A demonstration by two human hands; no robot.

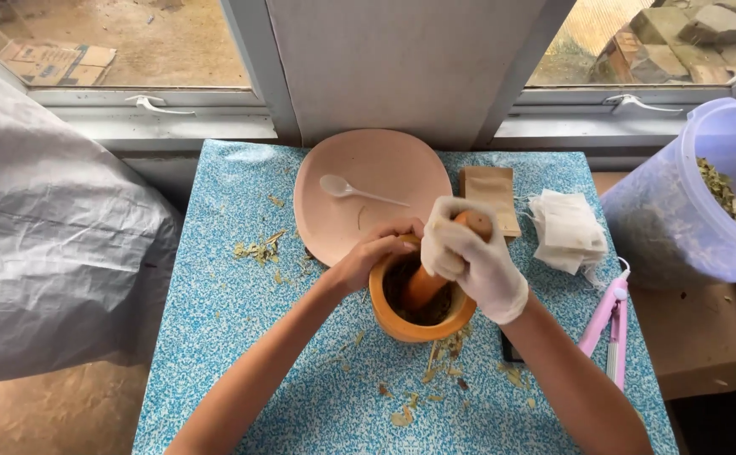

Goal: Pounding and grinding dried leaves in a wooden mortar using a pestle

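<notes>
Where the blue speckled table [241,354] lies nearest the camera, bits of dried leaf [435,358] are scattered over the cloth between the two forearms. Just beyond them stands an orange wooden mortar [401,324], near the middle of the table, with dark crushed herb [431,310] inside. The left hand [376,253], bare, rests on the mortar's far-left rim, its fingers curled together over the edge. The right hand [469,257], in a white glove, is wrapped around the upper end of an orange pestle [427,285], fingers closed tight about it; the pestle leans to the right, and its lower end sits in the herb.

To the right of the glove, a pink clip-like tool [608,324] lies near the table's edge. A small dark thing peeks out under the right forearm, perhaps a phone, though too little shows to tell. To the left of the mortar lies a small heap of leaf pieces [258,248].

Farther back, a pale pink plate [342,219] touches the mortar's far side and bears a white plastic spoon [355,190]. Beside it lies a brown paper pouch [490,190], then a stack of white filter bags [566,227]. At the right, a clear bluish tub [679,211] of dried herbs stands off the table. Grey sheeting [48,227] hangs at left, below the windows [132,42].
</notes>
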